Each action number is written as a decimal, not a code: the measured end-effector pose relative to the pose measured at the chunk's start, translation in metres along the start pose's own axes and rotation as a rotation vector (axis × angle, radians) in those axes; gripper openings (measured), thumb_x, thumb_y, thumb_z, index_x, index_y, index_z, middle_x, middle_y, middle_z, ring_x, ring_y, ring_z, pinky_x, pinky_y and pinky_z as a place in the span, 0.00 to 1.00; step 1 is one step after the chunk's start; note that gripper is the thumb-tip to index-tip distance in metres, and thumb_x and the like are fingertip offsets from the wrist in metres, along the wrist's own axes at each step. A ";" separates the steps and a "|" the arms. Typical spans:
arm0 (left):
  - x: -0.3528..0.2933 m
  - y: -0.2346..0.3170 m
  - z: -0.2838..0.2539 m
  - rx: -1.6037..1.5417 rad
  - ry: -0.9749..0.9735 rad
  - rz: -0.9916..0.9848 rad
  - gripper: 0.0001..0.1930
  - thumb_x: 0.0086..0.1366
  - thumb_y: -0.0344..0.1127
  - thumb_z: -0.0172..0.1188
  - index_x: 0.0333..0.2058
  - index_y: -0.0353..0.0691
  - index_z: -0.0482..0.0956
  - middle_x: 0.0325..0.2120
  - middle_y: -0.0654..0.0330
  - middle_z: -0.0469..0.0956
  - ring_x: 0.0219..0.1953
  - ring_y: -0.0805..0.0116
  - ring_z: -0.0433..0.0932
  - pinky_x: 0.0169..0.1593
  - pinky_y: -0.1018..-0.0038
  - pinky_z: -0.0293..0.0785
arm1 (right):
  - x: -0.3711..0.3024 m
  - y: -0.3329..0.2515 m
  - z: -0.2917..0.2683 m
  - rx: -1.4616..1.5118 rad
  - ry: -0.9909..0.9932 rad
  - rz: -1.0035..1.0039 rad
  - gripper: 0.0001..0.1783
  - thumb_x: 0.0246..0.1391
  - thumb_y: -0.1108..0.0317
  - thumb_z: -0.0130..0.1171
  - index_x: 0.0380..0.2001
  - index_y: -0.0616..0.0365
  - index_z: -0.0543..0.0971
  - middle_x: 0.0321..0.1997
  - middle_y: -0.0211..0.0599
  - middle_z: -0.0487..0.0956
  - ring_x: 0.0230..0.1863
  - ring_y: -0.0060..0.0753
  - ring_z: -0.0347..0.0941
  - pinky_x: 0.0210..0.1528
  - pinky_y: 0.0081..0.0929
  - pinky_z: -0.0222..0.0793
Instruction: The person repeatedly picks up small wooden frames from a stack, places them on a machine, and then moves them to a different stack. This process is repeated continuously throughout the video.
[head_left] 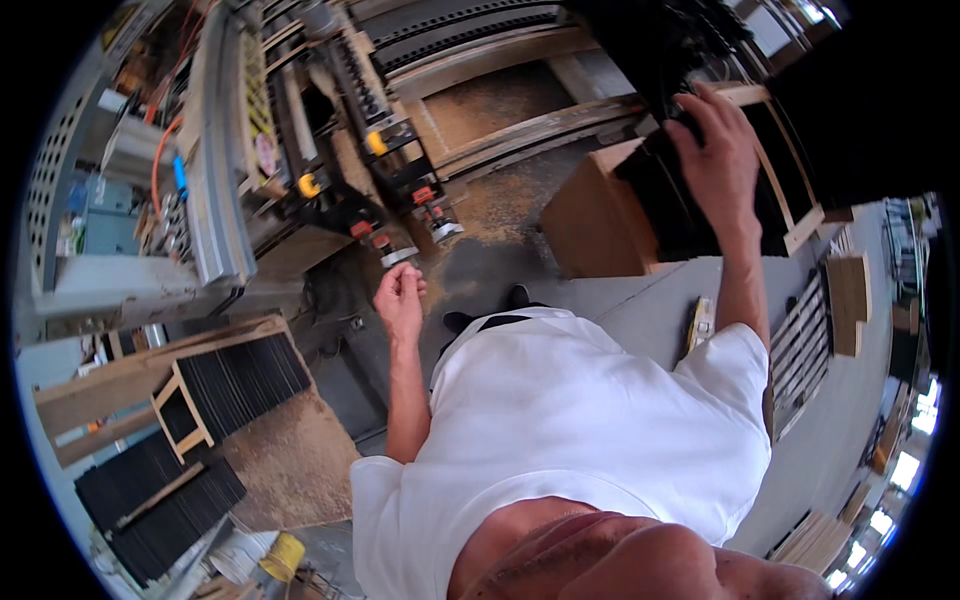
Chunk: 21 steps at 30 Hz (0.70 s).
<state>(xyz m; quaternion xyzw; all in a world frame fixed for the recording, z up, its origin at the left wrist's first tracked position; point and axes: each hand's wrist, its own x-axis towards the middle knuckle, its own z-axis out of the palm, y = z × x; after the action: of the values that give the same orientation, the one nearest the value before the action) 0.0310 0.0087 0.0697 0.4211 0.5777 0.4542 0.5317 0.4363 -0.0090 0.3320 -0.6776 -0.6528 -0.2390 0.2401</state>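
Presently, as itemised from the head view:

- Right hand (715,150) — raised, fingers spread and pressed on the top of a row of thin black flat panels standing on edge in a pale wooden rack (790,215); it touches the stack, but whether the fingers have closed round any one panel I cannot tell.
- Left hand (400,297) — hanging loose at the side, fingers curled lightly inward and holding nothing visible.
- Thin black panels by the right hand (670,200) — packed tight on a brown box-like stand (585,225); the rack looks nearly full.
- Second lot of black panels (245,380) — in a small wooden frame on the floor at the person's left, with two more dark stacks (155,500) below it, well apart from both hands.
- Progress, as a judgement — stacks sit on both sides, so sorting or transfer seems partly done; no panel is in transit now.
- Grey metal machine with rollers and orange-capped fittings (390,190) — ahead and to the left, untouched.
- Grey concrete floor (640,300) — thick brown sawdust under the machine and round the left frame.
- Room — a workshop; slatted wooden pallets (805,350) and loose boards to the right, bright windows at the far rim.
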 end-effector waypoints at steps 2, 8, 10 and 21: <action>0.009 0.004 0.013 0.030 -0.038 0.019 0.13 0.68 0.36 0.56 0.45 0.34 0.77 0.32 0.60 0.80 0.29 0.77 0.77 0.32 0.81 0.76 | -0.016 0.037 -0.030 -0.224 -0.041 0.135 0.16 0.52 0.63 0.63 0.44 0.52 0.78 0.54 0.40 0.76 0.56 0.45 0.71 0.55 0.39 0.65; 0.038 0.011 0.042 -0.004 -0.049 0.000 0.13 0.68 0.37 0.56 0.46 0.34 0.76 0.34 0.60 0.80 0.30 0.78 0.77 0.32 0.81 0.76 | -0.053 0.091 -0.053 -0.090 -0.249 0.547 0.14 0.55 0.63 0.60 0.44 0.53 0.77 0.40 0.38 0.80 0.44 0.42 0.76 0.46 0.37 0.70; 0.049 0.017 0.046 -0.014 -0.049 0.019 0.13 0.68 0.36 0.57 0.46 0.34 0.76 0.33 0.60 0.80 0.30 0.77 0.77 0.33 0.81 0.76 | -0.055 0.090 -0.050 -0.112 -0.204 0.477 0.13 0.57 0.64 0.58 0.45 0.51 0.77 0.37 0.37 0.80 0.42 0.42 0.76 0.43 0.36 0.71; 0.202 0.094 0.042 -0.218 0.073 0.099 0.13 0.68 0.36 0.56 0.46 0.33 0.75 0.33 0.61 0.79 0.30 0.75 0.78 0.33 0.79 0.76 | -0.020 0.072 -0.051 -0.104 -0.154 0.530 0.12 0.59 0.66 0.58 0.46 0.51 0.80 0.39 0.36 0.80 0.44 0.36 0.76 0.45 0.32 0.72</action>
<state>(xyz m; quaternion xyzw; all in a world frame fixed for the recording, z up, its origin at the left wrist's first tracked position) 0.0568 0.2303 0.1137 0.3719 0.5225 0.5550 0.5298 0.5075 -0.0591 0.3572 -0.8523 -0.4561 -0.1488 0.2086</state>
